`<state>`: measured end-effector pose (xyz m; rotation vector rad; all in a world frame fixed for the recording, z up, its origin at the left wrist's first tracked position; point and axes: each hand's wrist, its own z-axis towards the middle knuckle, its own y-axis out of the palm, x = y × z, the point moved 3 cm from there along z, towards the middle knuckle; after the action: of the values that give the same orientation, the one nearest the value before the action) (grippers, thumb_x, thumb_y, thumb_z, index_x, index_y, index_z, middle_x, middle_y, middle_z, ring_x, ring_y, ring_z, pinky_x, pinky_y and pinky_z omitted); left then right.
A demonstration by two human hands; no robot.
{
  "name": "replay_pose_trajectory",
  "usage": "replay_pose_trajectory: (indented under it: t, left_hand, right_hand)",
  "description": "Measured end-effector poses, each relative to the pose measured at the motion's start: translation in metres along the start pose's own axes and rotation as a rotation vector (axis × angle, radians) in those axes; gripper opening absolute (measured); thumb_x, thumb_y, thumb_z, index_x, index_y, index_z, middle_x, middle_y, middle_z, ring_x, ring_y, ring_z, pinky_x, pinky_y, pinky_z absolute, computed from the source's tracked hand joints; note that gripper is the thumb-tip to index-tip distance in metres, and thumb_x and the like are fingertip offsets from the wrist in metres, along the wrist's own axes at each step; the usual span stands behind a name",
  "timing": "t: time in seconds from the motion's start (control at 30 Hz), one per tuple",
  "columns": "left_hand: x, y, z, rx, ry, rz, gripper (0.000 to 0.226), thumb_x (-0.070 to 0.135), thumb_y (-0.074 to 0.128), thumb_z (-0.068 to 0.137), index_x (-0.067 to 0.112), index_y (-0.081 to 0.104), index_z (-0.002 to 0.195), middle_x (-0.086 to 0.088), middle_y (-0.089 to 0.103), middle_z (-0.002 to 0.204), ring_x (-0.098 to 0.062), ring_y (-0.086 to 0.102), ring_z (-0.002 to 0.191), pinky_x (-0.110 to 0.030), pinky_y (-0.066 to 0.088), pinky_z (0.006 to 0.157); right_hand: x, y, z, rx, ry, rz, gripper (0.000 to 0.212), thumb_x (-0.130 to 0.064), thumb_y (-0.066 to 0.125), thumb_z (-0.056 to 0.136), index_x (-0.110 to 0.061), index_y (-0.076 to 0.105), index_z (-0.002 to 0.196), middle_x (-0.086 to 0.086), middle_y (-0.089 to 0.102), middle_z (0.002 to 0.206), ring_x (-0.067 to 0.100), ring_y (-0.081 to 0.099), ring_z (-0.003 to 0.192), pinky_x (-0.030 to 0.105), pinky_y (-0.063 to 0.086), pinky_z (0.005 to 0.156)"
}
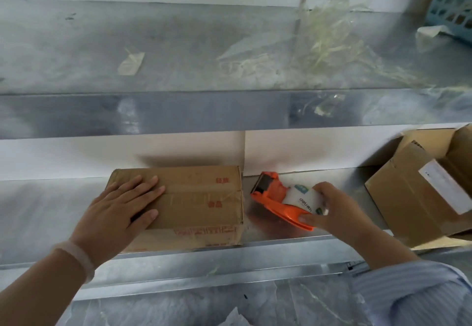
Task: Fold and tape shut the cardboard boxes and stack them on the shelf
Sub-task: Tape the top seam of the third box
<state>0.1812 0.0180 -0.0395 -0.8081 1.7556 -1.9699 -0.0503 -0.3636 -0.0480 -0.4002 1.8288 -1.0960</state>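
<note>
A closed brown cardboard box [201, 198] with red print and clear tape along its top seam sits on the lower metal shelf [286, 233]. My left hand [122, 208] lies flat on the left part of its top, fingers straight. Just right of the box, an orange tape dispenser [274, 198] with a white tape roll rests on the shelf. My right hand [332, 208] grips it around the roll and handle. A second cardboard box [419, 198] with open flaps and a white label lies tilted at the right end of the shelf.
The upper metal shelf [178, 52] carries a tangle of used clear tape strips [319, 47] and a paper scrap [131, 62]. A teal plastic basket [452, 1] stands at its far right. A white wall backs both shelves. Marbled floor shows below.
</note>
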Motion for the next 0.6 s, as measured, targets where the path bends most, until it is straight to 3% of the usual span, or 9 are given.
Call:
replay_pose_trajectory:
  t: [0.23,0.37,0.43,0.5,0.6]
  left_hand:
    - [0.040,0.005,0.005,0.029,0.025,0.010,0.062,0.064,0.016,0.098,0.035,0.053,0.138,0.014,0.045,0.145,-0.015,0.042,0.136,-0.023,0.006,0.118]
    - [0.084,0.012,0.009,0.083,0.070,-0.023,0.056,0.061,0.026,0.096,0.034,0.059,0.133,0.011,0.053,0.140,-0.019,0.052,0.130,-0.036,0.023,0.113]
    - [0.104,0.018,0.014,0.125,0.083,-0.020,0.053,0.058,0.036,0.092,0.031,0.064,0.127,0.009,0.060,0.134,-0.021,0.057,0.125,-0.040,0.028,0.108]
    - [0.114,0.023,0.020,0.148,0.079,-0.011,0.053,0.058,0.039,0.090,0.028,0.067,0.124,0.008,0.063,0.130,-0.020,0.059,0.123,-0.040,0.030,0.107]
    - [0.114,0.023,0.024,0.196,0.050,-0.015,0.054,0.061,0.041,0.088,0.028,0.071,0.118,0.009,0.068,0.122,-0.017,0.062,0.118,-0.038,0.032,0.106]
  right_hand:
    - [-0.023,-0.058,-0.054,0.214,-0.071,0.180,0.060,-0.026,0.093,0.058,-0.041,0.049,0.095,-0.011,0.066,0.095,0.004,0.065,0.087,0.026,0.059,0.065]
    - [-0.061,-0.056,-0.060,0.307,-0.255,0.107,0.058,-0.032,0.092,0.056,-0.046,0.046,0.089,-0.019,0.061,0.091,-0.008,0.057,0.094,0.017,0.050,0.064]
    - [-0.083,-0.045,-0.055,0.336,-0.375,0.061,0.055,-0.044,0.086,0.056,-0.045,0.047,0.095,-0.024,0.057,0.092,-0.005,0.057,0.091,0.011,0.047,0.065]
    - [-0.097,-0.027,-0.048,0.364,-0.509,0.022,0.056,-0.054,0.077,0.061,-0.036,0.053,0.109,-0.019,0.059,0.102,0.002,0.057,0.092,0.017,0.049,0.073]
    - [-0.102,0.005,-0.037,0.444,-0.677,-0.032,0.052,-0.049,0.073,0.069,-0.017,0.060,0.108,0.002,0.066,0.113,0.016,0.057,0.107,0.021,0.048,0.090]
